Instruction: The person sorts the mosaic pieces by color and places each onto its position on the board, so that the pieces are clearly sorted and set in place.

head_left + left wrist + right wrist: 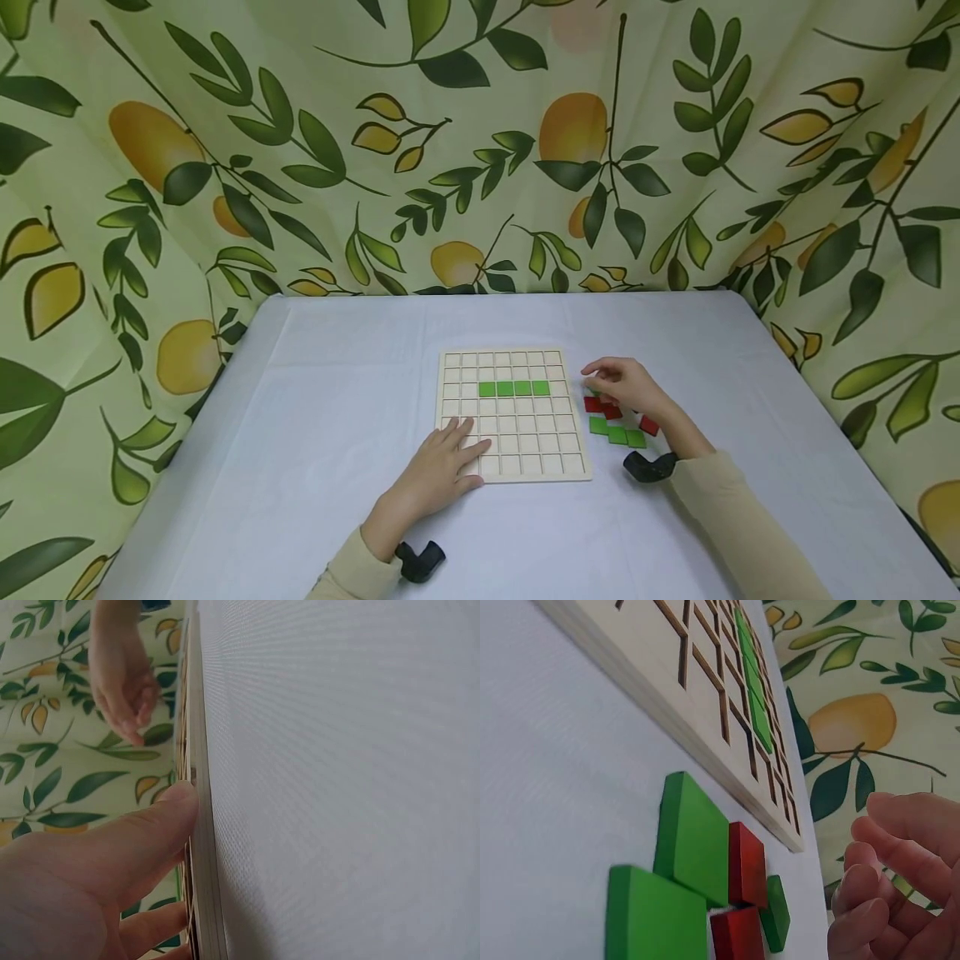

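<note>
Tiles (617, 435) beside the board (534, 425) may scatter if the right grip (628, 387), apparently empty, knocks them, the left grip (432, 469) lying splayed.

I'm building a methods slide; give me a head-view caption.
Left hand on a gridded board with four green squares in a row, right hand above loose red and green squares.

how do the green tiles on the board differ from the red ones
The green tiles sit in cells of the board; the red tiles lie on the white cloth to its right. The green tiles there form a straight row of four, while the three visible red tiles lie unevenly, one apart from the other two. Both kinds are flat and square.
</note>
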A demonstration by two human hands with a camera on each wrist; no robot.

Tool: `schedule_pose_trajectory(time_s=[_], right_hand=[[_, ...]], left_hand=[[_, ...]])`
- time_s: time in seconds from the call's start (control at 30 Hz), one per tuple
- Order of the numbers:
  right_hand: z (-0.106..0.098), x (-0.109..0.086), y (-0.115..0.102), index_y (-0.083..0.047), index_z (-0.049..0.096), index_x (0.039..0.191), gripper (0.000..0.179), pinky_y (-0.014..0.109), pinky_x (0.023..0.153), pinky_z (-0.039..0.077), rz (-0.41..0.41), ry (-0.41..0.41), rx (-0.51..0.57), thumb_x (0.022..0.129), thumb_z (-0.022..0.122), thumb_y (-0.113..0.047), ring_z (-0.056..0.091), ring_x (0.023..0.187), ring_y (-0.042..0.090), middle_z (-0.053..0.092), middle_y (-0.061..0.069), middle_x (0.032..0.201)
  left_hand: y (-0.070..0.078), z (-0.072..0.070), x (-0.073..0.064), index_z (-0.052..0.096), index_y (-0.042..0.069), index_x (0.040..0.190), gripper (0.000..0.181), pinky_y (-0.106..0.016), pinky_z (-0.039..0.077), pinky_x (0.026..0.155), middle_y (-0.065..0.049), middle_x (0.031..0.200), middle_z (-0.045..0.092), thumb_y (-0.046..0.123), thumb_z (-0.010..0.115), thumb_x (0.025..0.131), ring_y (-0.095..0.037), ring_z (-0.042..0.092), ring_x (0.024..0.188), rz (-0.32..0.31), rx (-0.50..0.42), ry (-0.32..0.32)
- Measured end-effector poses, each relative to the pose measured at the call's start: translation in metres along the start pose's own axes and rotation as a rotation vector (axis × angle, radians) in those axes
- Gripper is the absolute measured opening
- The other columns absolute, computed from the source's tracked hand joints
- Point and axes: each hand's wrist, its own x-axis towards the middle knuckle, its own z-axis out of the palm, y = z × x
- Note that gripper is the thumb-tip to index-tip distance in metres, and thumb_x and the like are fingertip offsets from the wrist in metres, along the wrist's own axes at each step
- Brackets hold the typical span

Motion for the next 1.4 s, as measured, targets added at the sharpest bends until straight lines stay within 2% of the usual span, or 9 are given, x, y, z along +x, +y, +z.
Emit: schedule_pose_trajectory(time_s=[0.1, 0.4, 0.77, 1.23, 1.4], right_hand=[[-0.004, -0.005, 0.003, 0.004, 0.064, 0.114, 0.029, 0.022, 0.048, 0.043, 0.004, 0.018, -0.008, 0.091, 0.063, -0.014, 0.051, 0.058, 0.011, 0.061, 0.013, 0.075], [-0.007, -0.014, 0.012, 0.001, 0.066, 0.112, 0.028, 0.02, 0.048, 0.042, 0.017, 0.046, -0.05, 0.09, 0.065, -0.016, 0.048, 0.06, 0.011, 0.056, 0.005, 0.073], [-0.004, -0.018, 0.017, 0.002, 0.068, 0.102, 0.023, 0.017, 0.052, 0.038, -0.013, 0.019, -0.085, 0.083, 0.072, -0.01, 0.044, 0.061, 0.004, 0.053, 0.001, 0.072], [0.003, -0.016, 0.017, 0.002, 0.069, 0.101, 0.024, 0.018, 0.049, 0.034, 0.004, -0.004, -0.147, 0.081, 0.074, -0.01, 0.043, 0.06, 0.008, 0.05, 0.001, 0.068], [0.002, -0.016, 0.016, 0.003, 0.069, 0.101, 0.025, 0.017, 0.049, 0.034, -0.017, -0.018, -0.166, 0.08, 0.076, -0.009, 0.043, 0.059, 0.008, 0.051, 0.001, 0.067]], left_hand=[[0.0, 0.0, 0.0, 0.052, 0.02, 0.139, 0.052, -0.055, 0.032, 0.117, -0.017, 0.156, 0.035, 0.039, 0.06, 0.092, -0.04, 0.03, 0.146, 0.006, 0.002, 0.004], [-0.001, 0.001, 0.0, 0.053, 0.02, 0.139, 0.052, -0.055, 0.032, 0.117, -0.017, 0.156, 0.035, 0.039, 0.06, 0.091, -0.04, 0.03, 0.146, 0.002, 0.001, 0.004], [-0.001, 0.0, 0.0, 0.052, 0.019, 0.14, 0.052, -0.055, 0.032, 0.117, -0.017, 0.156, 0.035, 0.039, 0.059, 0.092, -0.04, 0.03, 0.146, 0.009, -0.004, 0.009], [-0.002, 0.001, -0.001, 0.052, 0.02, 0.14, 0.052, -0.054, 0.031, 0.118, -0.017, 0.156, 0.034, 0.039, 0.059, 0.092, -0.04, 0.03, 0.146, 0.004, -0.007, 0.003], [-0.002, 0.0, -0.001, 0.052, 0.019, 0.14, 0.052, -0.054, 0.032, 0.117, -0.017, 0.156, 0.035, 0.039, 0.059, 0.092, -0.04, 0.03, 0.146, 0.013, 0.001, 0.006]])
